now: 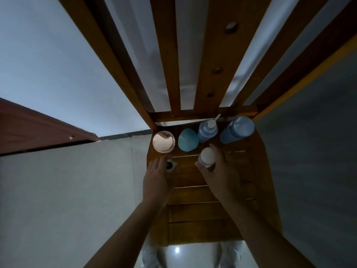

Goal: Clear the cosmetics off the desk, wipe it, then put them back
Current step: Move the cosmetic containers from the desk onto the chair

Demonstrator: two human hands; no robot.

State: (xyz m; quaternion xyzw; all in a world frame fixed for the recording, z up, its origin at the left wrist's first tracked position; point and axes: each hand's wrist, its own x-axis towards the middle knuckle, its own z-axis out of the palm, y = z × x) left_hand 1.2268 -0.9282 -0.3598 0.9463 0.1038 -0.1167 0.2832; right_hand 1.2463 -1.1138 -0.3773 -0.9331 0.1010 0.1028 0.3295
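On the slatted wooden desk (202, 206), cosmetics line the back edge: a silver-lidded jar (163, 141) at the left, a teal egg-shaped case (188, 140), a blue pump bottle (207, 131) and a bigger blue bottle (237, 129) at the right. My right hand (218, 175) grips a small white roll-on bottle (207, 157) in front of the pump bottle. My left hand (157, 176) rests with fingers spread beside a small dark-capped item (171, 165) near the desk's left edge; whether it touches that item I cannot tell.
A slatted wooden back (193, 64) rises behind the desk. White walls stand on the left and right, and a brown door frame (38, 128) shows at the left. Glossy floor and my feet appear below the front edge.
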